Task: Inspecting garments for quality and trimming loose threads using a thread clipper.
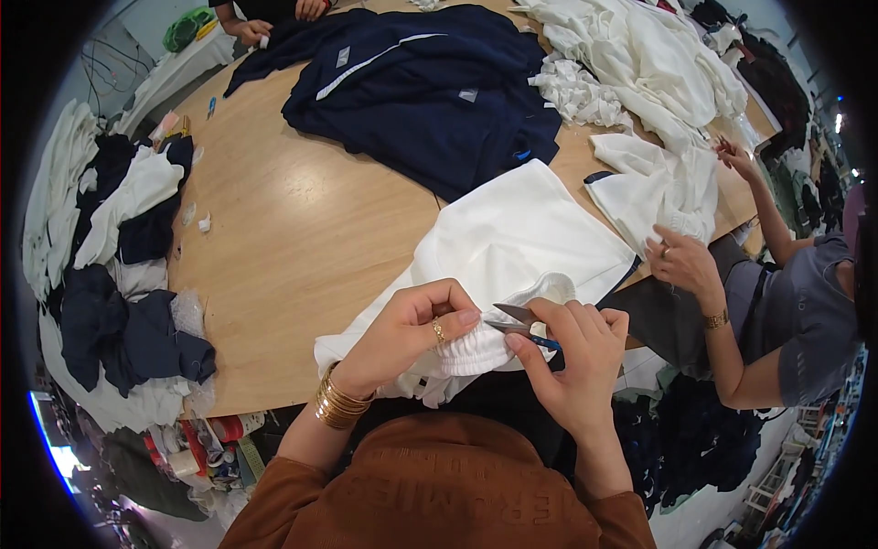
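A white garment point(485, 229) with a gathered elastic waistband point(476, 355) lies over the table's near edge in front of me. My left hand point(416, 320) pinches the fabric just beside the elastic band, thumb and forefinger together. In my right hand point(576, 352) I grip small thread snips point(518, 324) with grey blades and a blue handle. The blades are apart and point left, close to my left fingertips at the edge of the band. Whether a thread lies between them is too small to tell.
Across the wooden table point(256, 210) lies a navy garment pile point(412, 101). White garments point(640, 64) heap at the far right; mixed clothes point(119, 265) line the left edge. A co-worker point(786, 311) at the right handles a white garment point(677, 183). Another person's hands point(249, 32) show at the far side.
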Tool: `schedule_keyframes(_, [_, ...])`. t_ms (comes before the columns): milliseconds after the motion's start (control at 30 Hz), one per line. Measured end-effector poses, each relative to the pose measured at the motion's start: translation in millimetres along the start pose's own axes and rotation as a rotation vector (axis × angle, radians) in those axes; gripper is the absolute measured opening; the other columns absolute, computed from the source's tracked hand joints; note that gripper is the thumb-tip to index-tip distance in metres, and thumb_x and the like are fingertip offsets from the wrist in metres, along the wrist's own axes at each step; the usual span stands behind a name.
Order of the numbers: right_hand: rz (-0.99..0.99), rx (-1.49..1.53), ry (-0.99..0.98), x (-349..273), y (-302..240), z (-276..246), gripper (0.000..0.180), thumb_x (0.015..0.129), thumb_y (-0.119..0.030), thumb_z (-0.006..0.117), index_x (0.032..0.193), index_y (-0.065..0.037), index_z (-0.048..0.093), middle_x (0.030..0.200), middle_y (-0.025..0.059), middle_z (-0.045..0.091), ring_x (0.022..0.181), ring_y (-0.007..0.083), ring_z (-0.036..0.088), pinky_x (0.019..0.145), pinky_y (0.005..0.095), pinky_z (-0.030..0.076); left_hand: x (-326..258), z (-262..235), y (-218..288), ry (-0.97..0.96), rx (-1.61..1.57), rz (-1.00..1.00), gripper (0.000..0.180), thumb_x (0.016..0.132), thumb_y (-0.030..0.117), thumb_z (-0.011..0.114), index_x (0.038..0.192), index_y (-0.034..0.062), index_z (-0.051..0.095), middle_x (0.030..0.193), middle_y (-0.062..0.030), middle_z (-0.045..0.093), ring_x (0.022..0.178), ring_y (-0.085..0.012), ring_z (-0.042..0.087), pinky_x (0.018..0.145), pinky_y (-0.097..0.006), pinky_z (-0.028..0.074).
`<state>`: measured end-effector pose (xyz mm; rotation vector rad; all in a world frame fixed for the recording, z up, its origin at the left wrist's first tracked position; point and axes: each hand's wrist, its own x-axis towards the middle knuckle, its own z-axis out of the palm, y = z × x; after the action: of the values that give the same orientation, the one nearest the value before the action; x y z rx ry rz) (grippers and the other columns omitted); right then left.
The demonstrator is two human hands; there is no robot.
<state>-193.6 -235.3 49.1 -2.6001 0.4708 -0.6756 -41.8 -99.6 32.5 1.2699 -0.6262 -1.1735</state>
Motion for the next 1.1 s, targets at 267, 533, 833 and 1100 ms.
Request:
schedule_keyframes(267, [0.265, 0.580, 0.015, 0, -5, 10, 0.023, 0.070, -0.013, 0.073, 0.092, -0.009, 0.064, 0.068, -0.0013, 0.052, 0.057, 0.0127, 0.043, 0.060, 0.0256, 0.032, 0, -1, -2, -0.014, -0.044, -0.004, 0.015, 0.090, 0.017, 0.056, 0.088, 0.0020, 0.057, 0.077, 0.0054, 0.052, 0.071, -0.0016, 0.045, 0.065, -0.018, 0.039])
schedule_keyframes(533, [-0.148, 0.220, 0.061, 8, -5, 16, 0.023, 0.063, -0.002, 0.072, 0.084, -0.011, 0.066, 0.059, -0.0001, 0.044, 0.054, 0.0155, 0.040, 0.055, 0.0280, 0.029, 1, 5, -3, 0.006, -0.068, -0.045, 0.015, 0.091, 0.015, 0.054, 0.090, 0.0005, 0.058, 0.085, 0.0013, 0.060, 0.077, -0.0026, 0.050, 0.071, -0.019, 0.042])
schedule_keyframes(833, [-0.205, 0.031, 0.034, 12, -2, 31, 0.026, 0.062, 0.000, 0.062, 0.086, -0.010, 0.057, 0.068, -0.0011, 0.050, 0.058, 0.0175, 0.049, 0.059, 0.0315, 0.031, 10, -2, -25, 0.043, -0.089, -0.008, 0.014, 0.090, 0.014, 0.055, 0.089, 0.0011, 0.058, 0.082, 0.0019, 0.059, 0.075, -0.0026, 0.049, 0.067, -0.019, 0.041])
schedule_keyframes(1100, [0.000, 0.298, -0.042, 5, 3, 31, 0.023, 0.066, 0.007, 0.055, 0.086, -0.006, 0.053, 0.072, 0.0049, 0.052, 0.060, 0.0208, 0.047, 0.061, 0.0318, 0.036, 3, -8, -28, 0.005, 0.024, 0.002, 0.015, 0.089, 0.017, 0.058, 0.088, 0.0023, 0.057, 0.079, 0.0048, 0.053, 0.074, -0.0025, 0.046, 0.068, -0.019, 0.038])
